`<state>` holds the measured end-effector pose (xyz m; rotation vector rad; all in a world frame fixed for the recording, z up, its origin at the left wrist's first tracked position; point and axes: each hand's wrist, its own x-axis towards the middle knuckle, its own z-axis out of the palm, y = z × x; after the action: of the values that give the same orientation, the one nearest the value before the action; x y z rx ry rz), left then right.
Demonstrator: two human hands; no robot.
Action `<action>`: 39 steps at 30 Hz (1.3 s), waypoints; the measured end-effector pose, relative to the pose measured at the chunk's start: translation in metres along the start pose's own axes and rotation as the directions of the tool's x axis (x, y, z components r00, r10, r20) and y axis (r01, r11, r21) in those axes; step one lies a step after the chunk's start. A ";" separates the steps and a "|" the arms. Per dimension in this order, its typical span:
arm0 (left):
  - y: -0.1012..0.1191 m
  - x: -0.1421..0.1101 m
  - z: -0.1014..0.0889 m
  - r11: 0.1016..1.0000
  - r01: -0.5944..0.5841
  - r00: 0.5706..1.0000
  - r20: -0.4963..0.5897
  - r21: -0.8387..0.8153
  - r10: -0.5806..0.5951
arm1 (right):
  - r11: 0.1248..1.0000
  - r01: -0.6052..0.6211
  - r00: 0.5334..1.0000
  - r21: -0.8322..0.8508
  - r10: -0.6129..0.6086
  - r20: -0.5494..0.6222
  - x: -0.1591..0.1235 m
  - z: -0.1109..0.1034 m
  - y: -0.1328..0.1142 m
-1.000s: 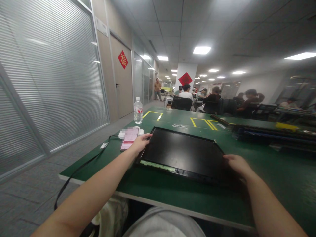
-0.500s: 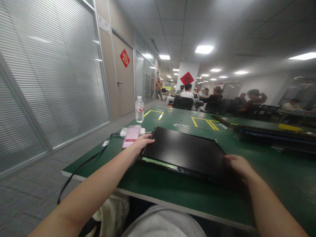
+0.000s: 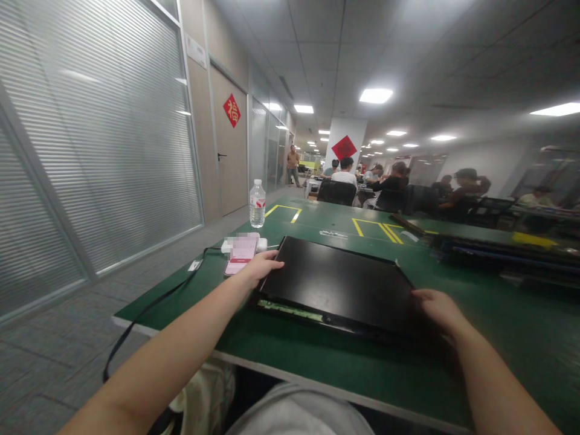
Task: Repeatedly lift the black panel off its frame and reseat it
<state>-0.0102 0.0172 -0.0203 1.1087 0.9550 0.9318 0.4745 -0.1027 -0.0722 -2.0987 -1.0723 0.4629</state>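
A flat black display panel (image 3: 342, 281), with a green circuit strip (image 3: 290, 310) along its near edge, is held between my two hands over the green table. My left hand (image 3: 265, 267) grips its left edge, thumb on the top face and fingers out of sight beneath. At the right edge, my right hand (image 3: 437, 307) closes on the panel, thumb and finger at the rim. Whether the panel's underside touches the table cannot be made out.
Left of the panel lie a phone (image 3: 241, 254) and a white power strip (image 3: 260, 244) with a black cable. Behind them stands a water bottle (image 3: 257, 205). Dark stacked panels (image 3: 493, 251) lie at the right on the green table (image 3: 317, 368). Several people sit beyond.
The panel's near edge looks slightly shifted and its tilt has changed a little. Both hands keep their hold. The whole view has moved slightly.
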 end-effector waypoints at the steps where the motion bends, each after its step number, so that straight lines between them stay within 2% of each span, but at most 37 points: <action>1: -0.001 0.001 0.000 1.000 -0.008 1.000 0.002 0.000 0.008 | 1.000 0.008 1.000 0.007 -0.008 0.000 0.000 0.000 0.001; 7: -0.003 0.004 -0.002 0.999 -0.032 0.999 0.007 -0.003 0.032 | 0.998 -0.004 1.000 0.057 0.003 0.029 0.001 0.001 0.001; 12: -0.004 0.004 -0.004 0.996 -0.035 0.999 -0.005 0.078 0.036 | 0.999 0.014 0.998 0.037 -0.017 0.061 -0.002 0.002 -0.004; 18: -0.004 0.003 -0.003 0.994 -0.064 0.998 -0.002 0.084 0.064 | 0.999 0.034 0.999 -0.025 -0.035 -0.008 -0.003 0.003 -0.008; 24: 0.006 -0.005 0.003 0.995 -0.102 0.993 0.052 -0.020 0.103 | 0.990 0.014 1.000 -0.141 -0.014 0.000 -0.004 0.001 -0.009; 28: 0.012 -0.009 0.008 0.988 -0.097 0.994 0.033 -0.119 0.101 | 0.984 0.032 0.999 -0.175 -0.038 -0.032 -0.006 0.002 -0.012; 35: 0.014 -0.014 0.013 0.957 -0.206 0.967 0.111 -0.204 0.232 | 0.999 0.014 0.992 -0.044 -0.019 -0.128 -0.013 0.001 -0.021; 39: 0.015 -0.017 0.015 0.948 -0.259 0.954 0.108 -0.185 0.281 | 0.996 -0.007 0.989 0.092 0.021 -0.150 -0.016 0.001 -0.022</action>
<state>-0.0034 0.0000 -0.0009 1.1589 0.6112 1.1248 0.4527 -0.1066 -0.0566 -2.0271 -0.9323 0.3478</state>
